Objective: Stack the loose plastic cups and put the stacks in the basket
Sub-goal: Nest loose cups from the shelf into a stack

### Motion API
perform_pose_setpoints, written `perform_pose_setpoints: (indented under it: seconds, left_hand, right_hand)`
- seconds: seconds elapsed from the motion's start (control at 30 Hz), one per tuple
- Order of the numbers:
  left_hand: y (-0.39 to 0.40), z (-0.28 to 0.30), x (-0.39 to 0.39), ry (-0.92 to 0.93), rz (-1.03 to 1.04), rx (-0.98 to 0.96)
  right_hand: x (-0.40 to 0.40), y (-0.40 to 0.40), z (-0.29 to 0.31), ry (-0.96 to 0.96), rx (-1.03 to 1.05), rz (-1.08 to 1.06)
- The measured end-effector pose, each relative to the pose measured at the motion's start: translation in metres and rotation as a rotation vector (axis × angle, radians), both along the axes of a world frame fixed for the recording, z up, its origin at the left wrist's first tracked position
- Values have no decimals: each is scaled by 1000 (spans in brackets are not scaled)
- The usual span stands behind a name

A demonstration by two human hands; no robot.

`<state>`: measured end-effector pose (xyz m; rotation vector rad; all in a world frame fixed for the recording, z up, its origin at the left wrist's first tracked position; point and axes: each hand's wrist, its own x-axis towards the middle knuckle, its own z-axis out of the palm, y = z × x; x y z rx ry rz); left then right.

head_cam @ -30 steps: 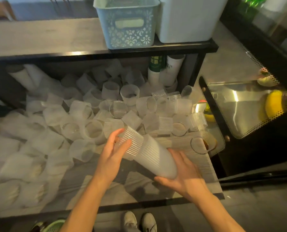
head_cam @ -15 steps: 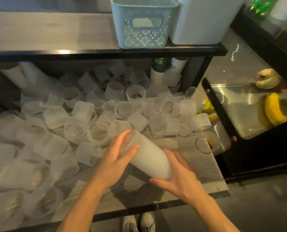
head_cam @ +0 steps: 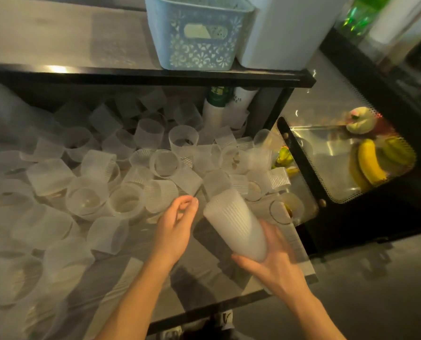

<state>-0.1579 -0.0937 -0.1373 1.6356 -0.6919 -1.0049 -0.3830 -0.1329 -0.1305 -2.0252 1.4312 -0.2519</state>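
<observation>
Lifted off the stack (head_cam: 236,229) since half a second ago, the left hand (head_cam: 174,224) hovers beside it, fingers (head_cam: 187,204) loosely curled, holding nothing. Right hand (head_cam: 268,261) grips the stack's base. Beyond the stack, loose cups (head_cam: 87,197) crowd the bench (head_cam: 229,278); the basket (head_cam: 197,33) sits above, contents unseen.

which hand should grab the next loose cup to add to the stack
Left. The left hand holds nothing and hovers beside the loose cups, while the right hand grips the stack.
</observation>
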Motion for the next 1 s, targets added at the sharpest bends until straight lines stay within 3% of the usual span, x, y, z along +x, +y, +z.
perform_pose_setpoints:
  seconds: [0.13,0.37,0.53,0.63,0.8,1.0]
  left_hand:
    - [-45,-23,-20,-184,-126,138]
    - [-111,-37,-59,-1067,-360,-64]
    - [-134,-38,-62,-1370,-330,42]
    - [-138,-37,-62,-1470,-341,118]
    - [-136,-37,-57,-1502,-357,69]
    - [-125,-32,-44,-1260,-272,-42]
  right_hand:
    - [-16,-16,5,47,-36,-105]
    - [-45,-41,13,88,68,-169]
    - [-63,-54,12,87,110,-172]
    - [-68,-58,9,80,131,-161]
    - [-74,-59,6,37,132,-149]
    - [-76,-59,4,20,129,-147]
